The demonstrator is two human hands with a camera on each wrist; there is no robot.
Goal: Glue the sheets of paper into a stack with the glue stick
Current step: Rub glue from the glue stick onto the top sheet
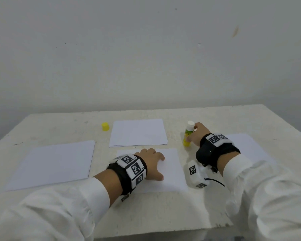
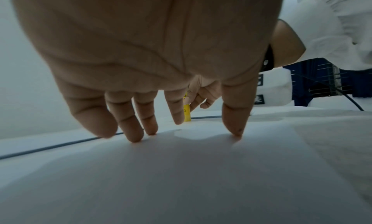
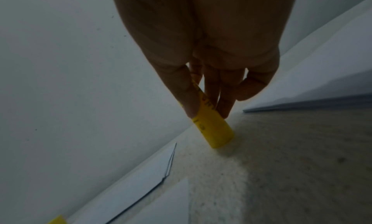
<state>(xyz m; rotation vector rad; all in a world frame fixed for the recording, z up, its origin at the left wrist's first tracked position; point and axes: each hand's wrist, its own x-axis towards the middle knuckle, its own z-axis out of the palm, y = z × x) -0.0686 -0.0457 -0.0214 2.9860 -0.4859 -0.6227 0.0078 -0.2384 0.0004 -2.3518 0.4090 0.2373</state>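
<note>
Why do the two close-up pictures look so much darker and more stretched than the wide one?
Head view: even, soft light, edges bowed. Left wrist view: the left hand fills the lens and shades the sheet. Right wrist view: dim, grainy, the glue stick slightly blurred.

We see matt, smooth white paper sheets on a rough, speckled off-white stone-like table, a glossy yellow plastic glue stick, its smooth yellow plastic cap, and white cloth sleeves.

a speckled off-white table stands against a plain, scuffed pale wall.
</note>
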